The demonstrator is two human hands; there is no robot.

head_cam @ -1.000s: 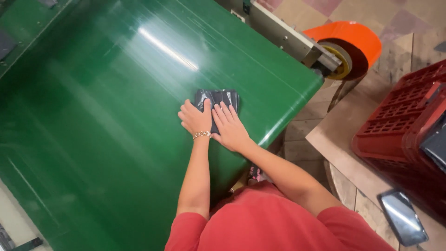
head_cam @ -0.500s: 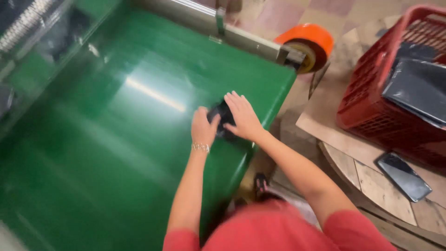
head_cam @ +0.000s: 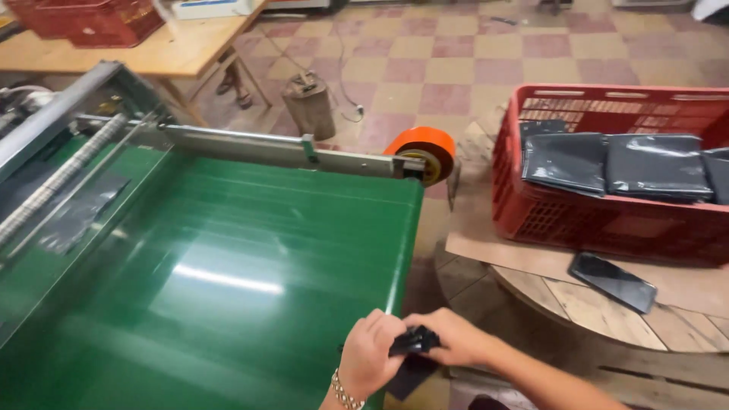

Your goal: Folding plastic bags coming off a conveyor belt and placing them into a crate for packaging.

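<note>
Two hands met at the near edge of the green belt (head_cam: 228,288). The left hand (head_cam: 368,357) and the right hand (head_cam: 454,338) both had their fingers closed on one folded black bag (head_cam: 414,345), which hung over the belt's near right edge, partly off it. One beaded bracelet (head_cam: 343,391) sat on the left wrist.

To the right stood one red crate (head_cam: 600,220) on a round wooden surface (head_cam: 592,304), with a sheet of cardboard (head_cam: 486,235) under it. In the crate lay at least three stacks of dark bags (head_cam: 619,163); the rightmost ran out of view. One dark phone (head_cam: 613,282) lay just near of the crate, apart from it.

One orange roller (head_cam: 424,152) sat at the belt's far right corner, at the end of a metal rail (head_cam: 288,148). The belt's wide middle lay bare and glossy. Between belt and round surface ran a narrow gap of floor. Far off, a second red crate (head_cam: 91,19) rested on one wooden table (head_cam: 152,49), and one metal canister (head_cam: 307,106) stood on the checked floor (head_cam: 486,61).
</note>
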